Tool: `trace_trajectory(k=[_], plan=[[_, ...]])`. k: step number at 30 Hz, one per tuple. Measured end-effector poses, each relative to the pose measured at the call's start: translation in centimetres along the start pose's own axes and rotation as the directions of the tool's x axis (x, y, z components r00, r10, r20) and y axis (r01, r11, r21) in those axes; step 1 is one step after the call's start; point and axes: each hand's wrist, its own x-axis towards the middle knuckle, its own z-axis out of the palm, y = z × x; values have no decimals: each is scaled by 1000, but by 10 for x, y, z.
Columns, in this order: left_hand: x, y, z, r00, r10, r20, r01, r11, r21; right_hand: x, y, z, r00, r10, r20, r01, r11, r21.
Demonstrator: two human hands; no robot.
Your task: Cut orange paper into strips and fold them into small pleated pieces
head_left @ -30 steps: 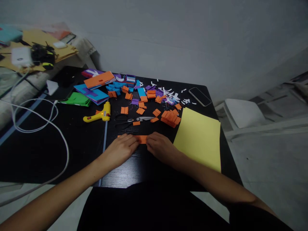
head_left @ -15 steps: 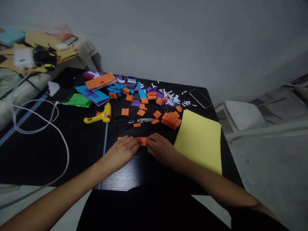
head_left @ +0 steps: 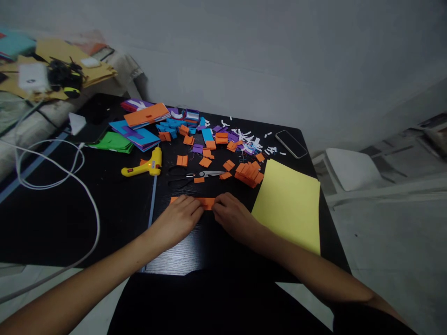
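An orange paper strip (head_left: 208,203) lies crosswise on the black table in front of me. My left hand (head_left: 183,214) rests over its left and middle part, fingers bent and pressed down on the paper. At the strip's right end, my right hand (head_left: 232,214) closes its fingers on the paper edge. The fingertips of both hands are partly hidden. Just beyond the strip lie black-handled scissors (head_left: 195,176), blades pointing right, with a small folded orange paper piece (head_left: 199,180) against them.
A yellow glue gun (head_left: 145,166) lies left of the scissors. Yellow sheets (head_left: 288,207) sit at the right, near a phone (head_left: 291,143). Folded orange pieces (head_left: 249,173), white scraps (head_left: 249,139) and coloured paper stacks (head_left: 146,115) cover the back. A white cable (head_left: 92,200) loops at the left.
Both hands stay on the orange strip in nearly the same place. The view has shifted very slightly; nothing else has visibly moved.
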Motion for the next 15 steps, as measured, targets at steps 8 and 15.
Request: trace_trajectory(k=[8,15], plan=[[-1,5,2,1000,-11,12,11,1000,-6,-7,3,11,999,-19,-27,19,1000,-19],[-3,16,5,997,-58,42,58,998,7,-16,-5,16,999,2,-46,-5,998,-55]])
